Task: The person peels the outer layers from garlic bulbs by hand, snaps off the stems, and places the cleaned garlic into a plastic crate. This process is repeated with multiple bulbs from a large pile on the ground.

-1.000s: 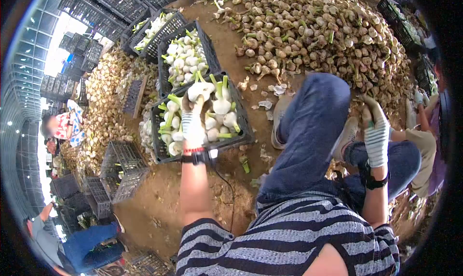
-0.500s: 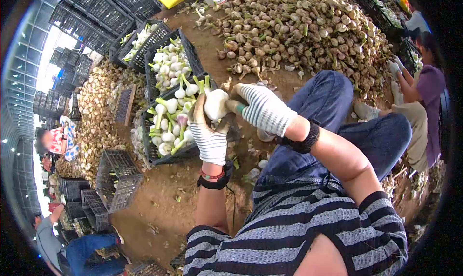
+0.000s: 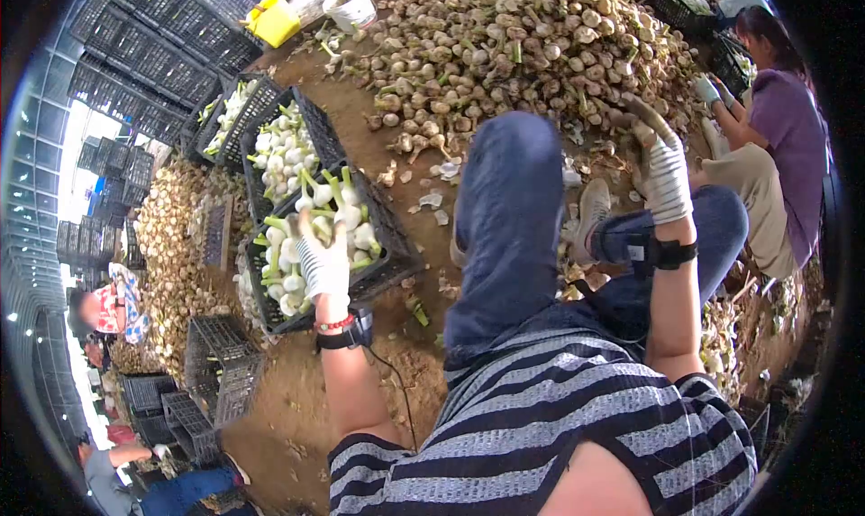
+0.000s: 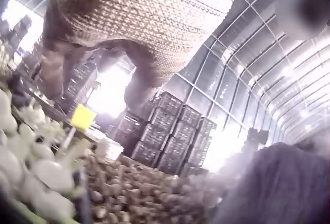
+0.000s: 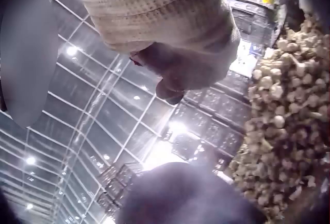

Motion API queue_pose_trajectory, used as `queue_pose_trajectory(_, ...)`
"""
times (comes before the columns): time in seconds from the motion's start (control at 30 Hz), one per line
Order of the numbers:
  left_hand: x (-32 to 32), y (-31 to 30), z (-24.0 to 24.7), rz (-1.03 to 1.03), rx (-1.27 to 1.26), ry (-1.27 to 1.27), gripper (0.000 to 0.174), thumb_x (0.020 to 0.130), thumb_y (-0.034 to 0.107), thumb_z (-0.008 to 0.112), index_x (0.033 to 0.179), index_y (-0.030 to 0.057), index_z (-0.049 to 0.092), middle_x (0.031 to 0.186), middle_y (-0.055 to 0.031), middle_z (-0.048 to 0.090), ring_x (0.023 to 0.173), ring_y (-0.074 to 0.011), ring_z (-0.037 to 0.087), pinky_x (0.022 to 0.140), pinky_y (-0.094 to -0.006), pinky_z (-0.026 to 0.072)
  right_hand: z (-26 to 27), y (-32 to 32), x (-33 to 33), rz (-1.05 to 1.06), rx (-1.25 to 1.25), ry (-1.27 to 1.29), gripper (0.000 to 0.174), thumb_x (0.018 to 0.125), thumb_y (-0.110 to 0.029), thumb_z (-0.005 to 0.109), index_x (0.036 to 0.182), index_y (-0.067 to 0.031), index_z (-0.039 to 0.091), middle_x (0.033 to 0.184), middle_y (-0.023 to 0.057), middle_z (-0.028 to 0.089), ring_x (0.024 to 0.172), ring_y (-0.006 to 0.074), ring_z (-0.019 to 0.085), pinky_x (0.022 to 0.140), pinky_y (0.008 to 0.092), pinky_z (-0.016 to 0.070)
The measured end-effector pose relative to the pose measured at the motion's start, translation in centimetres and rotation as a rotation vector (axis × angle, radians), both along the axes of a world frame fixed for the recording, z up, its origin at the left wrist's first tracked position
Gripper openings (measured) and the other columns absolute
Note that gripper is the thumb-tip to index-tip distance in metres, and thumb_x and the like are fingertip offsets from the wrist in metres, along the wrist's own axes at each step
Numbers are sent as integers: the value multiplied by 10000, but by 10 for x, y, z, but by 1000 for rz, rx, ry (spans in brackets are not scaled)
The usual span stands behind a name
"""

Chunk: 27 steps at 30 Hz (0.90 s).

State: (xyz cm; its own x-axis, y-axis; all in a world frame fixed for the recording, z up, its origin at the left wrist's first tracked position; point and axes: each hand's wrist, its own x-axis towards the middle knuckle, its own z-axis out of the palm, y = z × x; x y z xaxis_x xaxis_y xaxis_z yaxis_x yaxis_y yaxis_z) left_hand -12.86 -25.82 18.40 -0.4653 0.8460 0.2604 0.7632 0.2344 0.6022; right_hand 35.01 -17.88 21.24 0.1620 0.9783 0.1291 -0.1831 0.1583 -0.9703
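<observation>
A: Where are the grips held?

B: The left grip (image 3: 323, 262) is held over the near crate (image 3: 396, 256), past its near edge; fingers are spread, nothing clasped. The right grip (image 3: 665, 169) is extended at the near edge of the brown heap (image 3: 505, 74), fingers loose, no bulb made out in it.

A: Why so wide apart?

B: Presumably because two stocks are kept: white garlic bulbs (image 3: 293, 283) in the crate, rough ones heaped on the floor (image 3: 297, 417).

A: And the crate's position?

B: Set just beside a second filled crate (image 3: 320, 124) at its far edge, probably so that the left reach is kept short.
</observation>
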Motion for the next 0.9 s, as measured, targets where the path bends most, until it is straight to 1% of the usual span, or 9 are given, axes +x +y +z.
queue_pose_trajectory(0.13, 31, 62, -33, -233, 30, -412, 457, 853, 82, 696, 1268, 10, 518, 1203, -153, 595, 1025, -215, 590, 882, -299, 498, -105, 32, 9, 5, -269, 277, 274, 860, -121, 616, 1128, -92, 671, 936, 31, 689, 824, 149, 618, 734, 307, 506)
queue_pose_trajectory(0.17, 34, 82, -41, -292, -44, -557, 416, 856, 79, 694, 1236, 5, 543, 1149, -133, 624, 997, -203, 602, 855, -292, 505, -121, 58, -10, 1, -581, -215, 168, 852, -144, 630, 995, -80, 692, 844, 51, 678, 797, 161, 628, 713, 300, 502)
queue_pose_trajectory(0.23, 37, 128, -88, -316, 20, -964, 352, 855, 91, 700, 1179, 13, 588, 1043, -102, 662, 935, -184, 618, 836, -292, 509, -209, 50, -26, 263, -648, -213, 269, 856, -311, 648, 939, -55, 672, 805, 90, 672, 683, 206, 604, 634, 349, 500)
queue_pose_trajectory(0.27, 28, 150, -124, -363, -41, -820, 289, 861, 94, 686, 1127, 5, 617, 1024, -98, 671, 918, -174, 622, 830, -291, 506, -211, 30, -34, 500, -524, -642, 423, 898, -415, 586, 1002, -11, 653, 928, 155, 687, 855, 277, 644, 782, 364, 504)
queue_pose_trajectory(0.3, 51, 149, -89, -409, -164, -553, 248, 880, 100, 657, 1108, 7, 633, 1044, -115, 674, 939, -188, 630, 848, -306, 504, -154, 14, -63, 496, -537, -992, 493, 932, -409, 552, 1143, 34, 595, 1072, 223, 661, 995, 314, 632, 873, 363, 485)
queue_pose_trajectory(0.37, 45, 179, -157, -234, -293, -605, 266, 873, 122, 654, 1116, 17, 636, 1063, -136, 679, 957, -221, 642, 857, -325, 504, -150, 10, -73, 581, -581, -895, 579, 924, -439, 546, 1309, -8, 507, 1171, 267, 618, 1128, 395, 576, 959, 408, 445)
queue_pose_trajectory(0.63, 43, 288, -237, 2, -534, -128, 502, 857, 264, 661, 1298, 67, 524, 1287, -182, 586, 1171, -350, 560, 957, -415, 455, -184, 51, -70, 432, -780, -657, 317, 937, -204, 569, 1195, -21, 593, 1040, 222, 667, 977, 311, 637, 876, 350, 480)
queue_pose_trajectory(0.83, 13, 366, -298, 173, -823, -122, 655, 806, 373, 700, 1357, 93, 485, 1358, -209, 513, 1204, -375, 529, 957, -445, 469, -217, 84, -94, 467, -785, -548, 294, 938, -166, 548, 1190, -24, 600, 952, 183, 670, 860, 261, 639, 802, 349, 503)
queue_pose_trajectory(0.9, 5, 369, -316, 225, -697, -481, 655, 825, 344, 693, 1388, 115, 449, 1400, -189, 474, 1224, -357, 512, 970, -435, 469, -212, 107, -108, 505, -886, -522, 298, 940, -169, 547, 1194, -20, 594, 904, 165, 661, 838, 264, 638, 781, 374, 507)
